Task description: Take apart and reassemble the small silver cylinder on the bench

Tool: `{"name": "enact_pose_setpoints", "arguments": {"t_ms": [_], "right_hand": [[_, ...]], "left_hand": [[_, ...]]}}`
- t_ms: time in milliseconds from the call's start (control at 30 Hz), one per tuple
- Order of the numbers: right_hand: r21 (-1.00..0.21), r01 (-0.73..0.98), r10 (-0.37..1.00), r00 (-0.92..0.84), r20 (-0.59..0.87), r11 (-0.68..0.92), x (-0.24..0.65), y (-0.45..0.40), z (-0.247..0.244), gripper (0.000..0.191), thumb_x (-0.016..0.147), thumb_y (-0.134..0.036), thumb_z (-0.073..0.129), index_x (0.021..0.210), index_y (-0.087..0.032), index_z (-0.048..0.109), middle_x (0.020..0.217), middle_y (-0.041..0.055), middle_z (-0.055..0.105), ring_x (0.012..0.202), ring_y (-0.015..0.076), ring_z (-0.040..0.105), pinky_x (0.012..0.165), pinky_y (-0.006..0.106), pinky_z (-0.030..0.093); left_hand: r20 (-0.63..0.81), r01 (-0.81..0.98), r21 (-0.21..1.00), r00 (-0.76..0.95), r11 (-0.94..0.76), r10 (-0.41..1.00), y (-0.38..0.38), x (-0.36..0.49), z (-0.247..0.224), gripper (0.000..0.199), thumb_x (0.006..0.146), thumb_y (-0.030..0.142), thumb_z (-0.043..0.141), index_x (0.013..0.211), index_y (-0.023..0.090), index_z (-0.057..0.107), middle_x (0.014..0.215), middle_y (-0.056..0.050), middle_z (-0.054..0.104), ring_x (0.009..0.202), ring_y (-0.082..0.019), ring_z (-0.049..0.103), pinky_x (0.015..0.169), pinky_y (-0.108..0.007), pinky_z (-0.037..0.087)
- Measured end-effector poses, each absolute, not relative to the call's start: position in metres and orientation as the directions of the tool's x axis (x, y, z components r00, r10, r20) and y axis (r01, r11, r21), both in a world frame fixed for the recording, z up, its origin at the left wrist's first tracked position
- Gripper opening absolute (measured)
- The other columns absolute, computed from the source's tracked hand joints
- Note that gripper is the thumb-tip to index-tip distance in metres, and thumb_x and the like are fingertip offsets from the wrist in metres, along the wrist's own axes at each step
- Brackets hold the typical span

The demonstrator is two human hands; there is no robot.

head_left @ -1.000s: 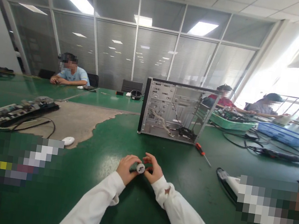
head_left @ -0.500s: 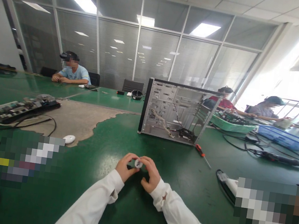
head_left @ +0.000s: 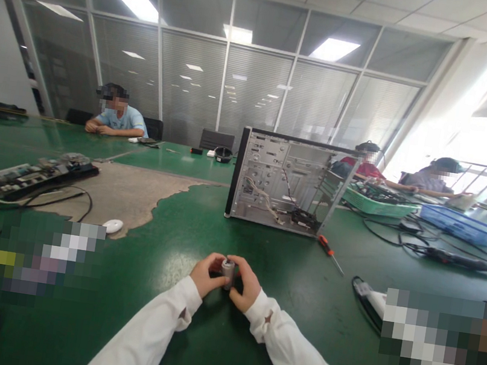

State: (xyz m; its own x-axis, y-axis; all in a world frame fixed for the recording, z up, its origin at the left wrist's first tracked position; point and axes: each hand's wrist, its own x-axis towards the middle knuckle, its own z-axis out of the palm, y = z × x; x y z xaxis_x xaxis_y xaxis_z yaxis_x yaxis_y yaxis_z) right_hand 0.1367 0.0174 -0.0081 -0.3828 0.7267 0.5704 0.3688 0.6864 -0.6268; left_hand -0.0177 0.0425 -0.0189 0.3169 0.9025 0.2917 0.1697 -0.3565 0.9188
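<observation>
A small silvery metal cylinder stands roughly upright between my hands, low over the green table; whether its base touches the table I cannot tell. It looks like a small motor, though its kind is not certain. My left hand is closed on it, thumb across its side and fingers at its upper end. From the other side, my right hand curves around it, fingertips at the top and thumb near the bottom. Fingers hide part of its upper end and edges.
An open computer case stands ahead, with a red-black screwdriver at its right corner. Stripped electronics and cables lie left. A green basket, a blue basket and a dark corded tool are right. Other people sit across the table.
The cylinder has turned from showing its round end face to standing upright with its side visible. My right thumb has come in to its lower side; both hands stay in place.
</observation>
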Motion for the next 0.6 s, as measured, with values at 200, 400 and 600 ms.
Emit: {"name": "enact_pose_setpoints", "arguments": {"t_ms": [200,400,600], "right_hand": [[-0.714,0.304,0.762,-0.417,0.496,0.631,0.139,0.016,-0.008,0.070,0.051,-0.008,0.046,0.117,-0.021,0.029,0.113,0.0064,0.041,0.100,0.0202,0.042,0.074,0.030,0.041],[-0.773,0.256,0.782,-0.439,0.442,0.580,0.141,0.018,-0.006,0.075,0.053,-0.014,0.059,0.120,-0.023,0.026,0.115,0.0062,0.040,0.100,0.0202,0.042,0.074,0.031,0.041],[-0.814,0.213,0.798,-0.435,0.417,0.541,0.143,0.026,-0.013,0.073,0.054,-0.019,0.064,0.117,-0.024,0.028,0.112,0.0058,0.043,0.099,0.0195,0.043,0.071,0.030,0.041]], "left_hand": [[0.223,0.059,0.965,0.323,-0.255,0.920,0.042,-0.018,-0.015,0.045,0.054,0.014,0.065,0.092,0.016,0.042,0.077,-0.001,0.059,0.071,-0.013,0.057,0.070,-0.030,0.043],[0.137,-0.047,0.991,0.342,-0.128,0.930,0.042,-0.019,-0.012,0.048,0.055,0.024,0.065,0.095,0.016,0.040,0.071,0.000,0.059,0.067,-0.014,0.057,0.065,-0.029,0.043],[0.095,-0.145,0.989,0.371,-0.043,0.924,0.044,-0.021,-0.010,0.050,0.056,0.029,0.062,0.098,0.016,0.039,0.071,0.000,0.060,0.066,-0.013,0.056,0.063,-0.028,0.041]]}}
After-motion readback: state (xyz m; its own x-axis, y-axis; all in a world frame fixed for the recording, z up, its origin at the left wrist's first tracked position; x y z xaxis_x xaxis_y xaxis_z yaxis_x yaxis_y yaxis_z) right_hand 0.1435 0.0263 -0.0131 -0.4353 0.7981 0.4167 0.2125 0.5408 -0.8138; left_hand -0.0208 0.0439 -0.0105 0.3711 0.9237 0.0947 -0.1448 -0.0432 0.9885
